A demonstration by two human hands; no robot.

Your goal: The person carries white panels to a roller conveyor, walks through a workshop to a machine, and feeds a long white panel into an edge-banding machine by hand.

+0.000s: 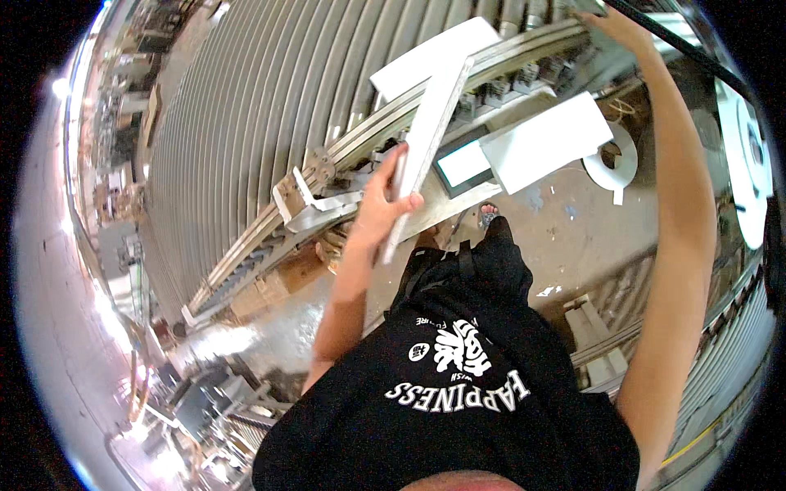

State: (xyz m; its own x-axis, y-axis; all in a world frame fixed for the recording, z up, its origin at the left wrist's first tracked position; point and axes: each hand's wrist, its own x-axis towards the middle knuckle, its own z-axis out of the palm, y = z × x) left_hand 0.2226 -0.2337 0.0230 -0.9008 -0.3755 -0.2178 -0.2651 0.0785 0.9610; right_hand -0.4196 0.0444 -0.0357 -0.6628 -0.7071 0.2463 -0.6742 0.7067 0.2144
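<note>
— Where is the grip just now?

— The left hand (383,204) is pinching a long, flat white board (426,147) near its lower end, with fingers curled over one edge and the thumb across the face. From the grip the board runs up and to the right, its long axis slanting towards the grey metal rail (385,131) of the roller conveyor, which it crosses on edge.

— And the other hand?

— The right hand (618,24) is stretched well up, far from the board, against the far end of that same rail and just by a black cable (679,49). Whether its fingers are spread or closed on something I cannot tell — the hand sits at the rim of the view. So the left hand is the one on the board; the right is well apart from it.

— How many boards?

— One in the hand. Past the rail lies one wide white panel (430,57); on the near side of the rail lies another white panel (548,139), with a smaller pale rectangular piece (463,164) just beside it. One white ring-shaped offcut (612,164) lies on the concrete floor (565,229) further right.
</note>
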